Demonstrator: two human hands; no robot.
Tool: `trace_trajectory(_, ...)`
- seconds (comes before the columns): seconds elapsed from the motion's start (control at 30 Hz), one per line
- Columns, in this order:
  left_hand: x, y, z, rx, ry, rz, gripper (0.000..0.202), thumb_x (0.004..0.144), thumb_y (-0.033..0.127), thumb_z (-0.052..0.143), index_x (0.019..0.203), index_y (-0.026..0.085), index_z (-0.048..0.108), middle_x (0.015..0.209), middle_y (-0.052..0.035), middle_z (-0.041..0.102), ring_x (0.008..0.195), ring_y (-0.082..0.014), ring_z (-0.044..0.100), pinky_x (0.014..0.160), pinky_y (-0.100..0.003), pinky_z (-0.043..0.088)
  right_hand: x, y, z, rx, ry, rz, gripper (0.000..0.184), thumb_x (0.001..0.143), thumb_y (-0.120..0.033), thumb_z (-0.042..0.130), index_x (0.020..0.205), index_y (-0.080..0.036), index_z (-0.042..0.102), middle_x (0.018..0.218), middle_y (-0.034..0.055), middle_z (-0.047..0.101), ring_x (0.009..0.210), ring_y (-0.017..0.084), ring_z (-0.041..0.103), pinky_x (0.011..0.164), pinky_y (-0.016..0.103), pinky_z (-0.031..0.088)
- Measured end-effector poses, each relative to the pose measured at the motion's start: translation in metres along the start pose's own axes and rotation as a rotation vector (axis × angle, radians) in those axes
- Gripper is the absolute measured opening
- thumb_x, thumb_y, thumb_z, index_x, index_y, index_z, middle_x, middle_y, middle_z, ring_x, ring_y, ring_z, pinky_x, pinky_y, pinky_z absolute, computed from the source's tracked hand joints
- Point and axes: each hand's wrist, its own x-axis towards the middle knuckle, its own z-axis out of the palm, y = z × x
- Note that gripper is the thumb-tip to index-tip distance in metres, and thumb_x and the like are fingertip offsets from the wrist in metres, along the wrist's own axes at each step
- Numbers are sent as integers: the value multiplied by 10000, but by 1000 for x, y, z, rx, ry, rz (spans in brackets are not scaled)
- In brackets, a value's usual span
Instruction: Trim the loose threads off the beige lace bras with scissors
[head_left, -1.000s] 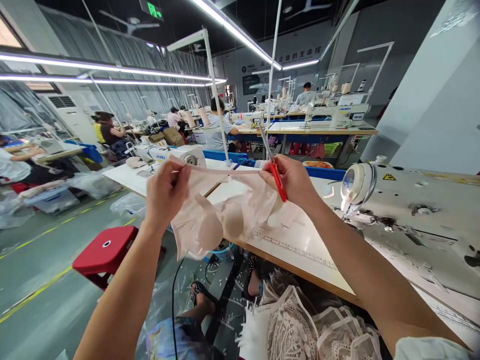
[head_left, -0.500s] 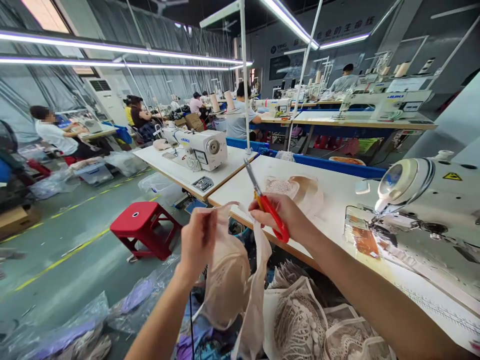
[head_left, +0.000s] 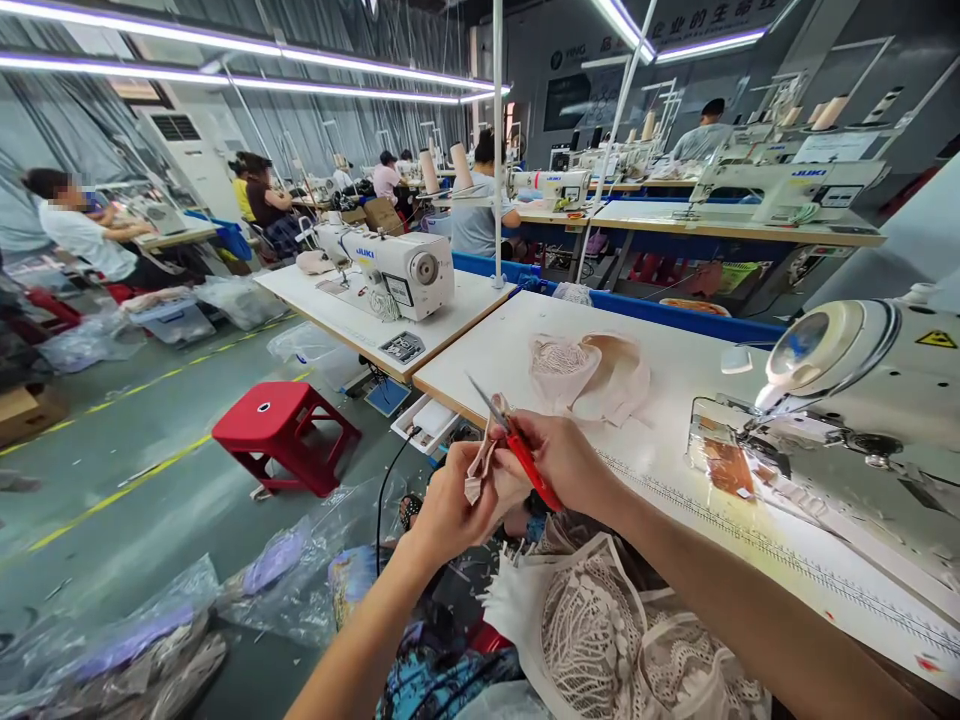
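My left hand (head_left: 454,510) is closed on a bunched beige bra (head_left: 480,470), mostly hidden behind my fingers. My right hand (head_left: 555,455) grips scissors with red handles (head_left: 534,468), and their blades point up and left beside the gathered fabric. Both hands meet just off the front edge of the white sewing table (head_left: 465,370). Whether the blades touch the cloth I cannot tell. Another beige bra (head_left: 615,375) lies on the tabletop beyond my right hand. Below my forearms a pile of beige lace bras (head_left: 592,620) rests near my lap.
A sewing machine (head_left: 862,380) stands close on the right. Another machine (head_left: 390,265) sits on the adjoining table. On the floor at left are a red stool (head_left: 277,425) and plastic bags (head_left: 172,620). Several people work at machines farther back.
The bra hung stretched between my hands before; now it is bunched up in my left hand. My hands have come together and the scissors have moved lower. The view has shifted slightly.
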Motion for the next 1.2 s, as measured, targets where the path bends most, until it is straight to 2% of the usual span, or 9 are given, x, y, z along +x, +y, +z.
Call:
trace_trajectory(0.1,-5,-4,8,-155,17,-99,202,969,251,461,1149,213,546,924,-59,627,726,-147,625,636,-250,496,-1,0,0,-214,11,-46,37,764,-220,601,762,-187,617,674,3,644,629,155,562,564,243,393)
trace_trajectory(0.2,-7,-7,15,-389,46,-218,189,990,354,468,1038,211,581,907,-60,629,745,-156,613,652,-254,498,-3,2,0,-433,25,-58,126,780,-227,611,672,-197,553,615,-2,595,572,146,517,539,248,346)
trace_trajectory(0.3,-8,-6,19,-562,20,-312,281,968,468,500,963,203,591,873,-57,624,775,-174,587,700,-274,497,-6,6,-1,-597,37,-126,129,783,-197,608,670,-200,545,671,18,610,624,158,535,557,254,335)
trace_trajectory(0.4,-11,-4,23,-672,-16,-369,319,958,507,509,943,196,576,870,-49,592,785,-168,541,716,-271,470,-12,11,0,-627,43,-196,73,797,-180,575,725,-194,571,745,44,641,710,174,572,606,257,365)
trace_trajectory(0.47,-15,-2,25,-692,-46,-422,310,969,492,499,940,190,562,854,-34,555,766,-152,503,692,-253,438,-17,14,1,-569,30,-139,81,796,-222,584,721,-195,571,708,32,638,670,168,566,589,255,366)
trace_trajectory(0.6,-27,0,26,-626,-130,-492,322,986,486,453,912,182,528,790,0,476,683,-126,421,603,-230,363,-29,25,6,-318,-13,72,136,791,-305,595,712,-194,585,646,1,627,588,151,543,550,251,372)
trace_trajectory(0.73,-37,-3,26,-402,-239,-486,307,1005,461,383,895,193,484,750,10,476,640,-129,410,589,-244,325,-40,40,13,-118,11,184,147,780,-321,613,735,-182,594,642,-12,609,579,148,544,552,252,406)
trace_trajectory(1.0,-53,-7,33,-115,-373,-368,167,1011,332,304,997,210,417,695,32,469,576,-151,464,580,-260,298,-55,53,26,62,117,253,197,774,-357,671,736,-188,576,605,-42,535,524,113,473,516,231,395)
trace_trajectory(1.2,-57,-9,37,-60,-329,-303,175,1008,304,314,918,216,437,700,15,515,570,-143,478,574,-244,319,-64,59,32,144,131,273,235,791,-383,671,751,-178,563,670,-24,555,577,114,477,537,231,400)
